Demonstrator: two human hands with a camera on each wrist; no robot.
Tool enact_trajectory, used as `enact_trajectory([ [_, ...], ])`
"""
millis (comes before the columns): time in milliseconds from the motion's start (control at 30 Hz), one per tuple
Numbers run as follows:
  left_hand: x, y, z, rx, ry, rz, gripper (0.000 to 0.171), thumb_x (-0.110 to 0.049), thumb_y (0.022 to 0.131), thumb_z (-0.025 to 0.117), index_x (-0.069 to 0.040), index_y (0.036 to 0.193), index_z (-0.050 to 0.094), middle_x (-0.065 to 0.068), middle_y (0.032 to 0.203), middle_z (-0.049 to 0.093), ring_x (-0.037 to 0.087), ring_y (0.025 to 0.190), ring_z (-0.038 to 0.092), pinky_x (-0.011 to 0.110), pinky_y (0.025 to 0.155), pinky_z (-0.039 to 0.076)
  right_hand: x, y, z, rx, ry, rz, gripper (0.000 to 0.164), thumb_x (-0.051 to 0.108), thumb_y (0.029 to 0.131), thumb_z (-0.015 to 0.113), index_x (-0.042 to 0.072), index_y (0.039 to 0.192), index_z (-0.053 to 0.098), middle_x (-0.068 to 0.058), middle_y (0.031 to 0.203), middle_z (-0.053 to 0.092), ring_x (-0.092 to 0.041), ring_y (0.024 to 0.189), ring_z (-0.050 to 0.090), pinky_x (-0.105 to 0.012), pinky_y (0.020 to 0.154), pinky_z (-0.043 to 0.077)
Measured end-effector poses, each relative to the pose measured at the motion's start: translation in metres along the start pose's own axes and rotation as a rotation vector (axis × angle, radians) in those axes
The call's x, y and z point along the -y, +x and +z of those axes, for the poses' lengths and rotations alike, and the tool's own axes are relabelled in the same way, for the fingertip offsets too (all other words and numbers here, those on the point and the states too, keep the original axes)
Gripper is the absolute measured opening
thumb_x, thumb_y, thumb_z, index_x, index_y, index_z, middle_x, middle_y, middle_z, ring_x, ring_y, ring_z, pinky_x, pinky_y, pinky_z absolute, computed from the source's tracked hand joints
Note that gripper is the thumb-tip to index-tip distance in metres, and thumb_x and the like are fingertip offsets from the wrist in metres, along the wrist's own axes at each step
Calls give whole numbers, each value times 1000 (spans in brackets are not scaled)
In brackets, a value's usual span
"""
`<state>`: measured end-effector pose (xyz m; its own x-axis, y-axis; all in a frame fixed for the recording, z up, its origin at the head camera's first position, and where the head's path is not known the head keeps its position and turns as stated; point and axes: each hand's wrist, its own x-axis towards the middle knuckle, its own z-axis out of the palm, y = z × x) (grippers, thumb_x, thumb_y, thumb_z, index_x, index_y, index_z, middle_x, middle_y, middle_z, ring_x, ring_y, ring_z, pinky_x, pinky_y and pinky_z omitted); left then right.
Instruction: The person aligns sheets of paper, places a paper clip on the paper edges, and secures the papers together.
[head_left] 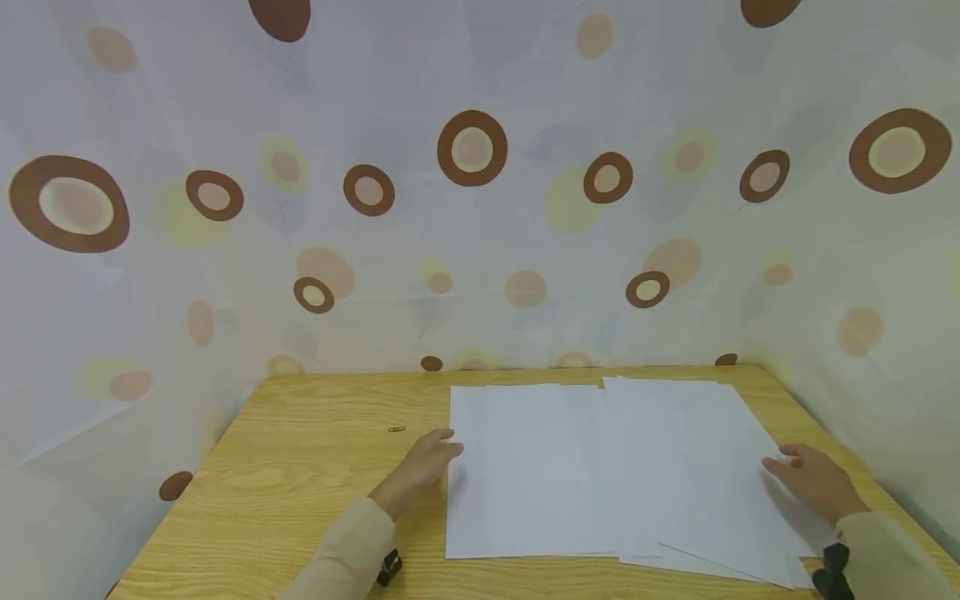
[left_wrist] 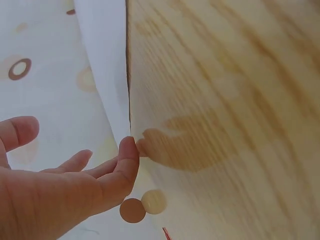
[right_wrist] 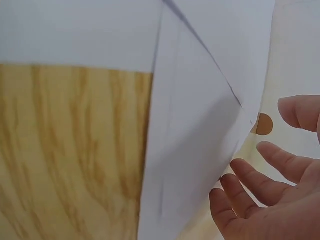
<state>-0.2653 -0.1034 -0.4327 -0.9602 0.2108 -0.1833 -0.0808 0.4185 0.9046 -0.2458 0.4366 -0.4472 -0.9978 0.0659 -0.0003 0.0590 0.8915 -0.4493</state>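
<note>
Several white sheets of paper lie overlapping on the wooden table, fanned out unevenly toward the right. At their left edge is my left hand, thumb apart from the fingers and a fingertip right at the paper's edge in the left wrist view. My right hand is beside the right edge of the sheets, its fingers loosely spread and the fingertips close to the paper. Neither hand grips anything. A small orange-red paper clip lies on the table left of the sheets.
The pale wooden table stands against a white curtain with brown and beige circles, which also hangs along both sides. Front corners of the right-hand sheets reach close to the bottom of the head view.
</note>
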Motion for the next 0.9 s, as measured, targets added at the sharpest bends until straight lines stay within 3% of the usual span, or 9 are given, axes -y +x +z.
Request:
enact_trajectory([
  [333,-2,4,1,4,-42,-5,59,-29,99,47,4,145,31,29,145,35,46,129,40,59,102,36,8,4,-1,-6,1,-18,61,32,99,45,-23,124,38,-46,118,46,-58,106,47,-62,84,41],
  [533,-3,7,6,-9,-8,2,56,-27,98,48,6,142,36,28,142,40,44,124,46,56,100,40,9,6,1,22,23,22,64,35,99,45,-22,126,37,-46,122,42,-59,108,44,-63,86,40],
  [900,-5,9,16,16,3,11,55,-25,98,48,6,142,36,29,143,39,45,125,44,57,102,38,9,10,9,43,55,38,65,37,99,45,-19,128,37,-46,126,40,-59,112,42,-63,87,39],
])
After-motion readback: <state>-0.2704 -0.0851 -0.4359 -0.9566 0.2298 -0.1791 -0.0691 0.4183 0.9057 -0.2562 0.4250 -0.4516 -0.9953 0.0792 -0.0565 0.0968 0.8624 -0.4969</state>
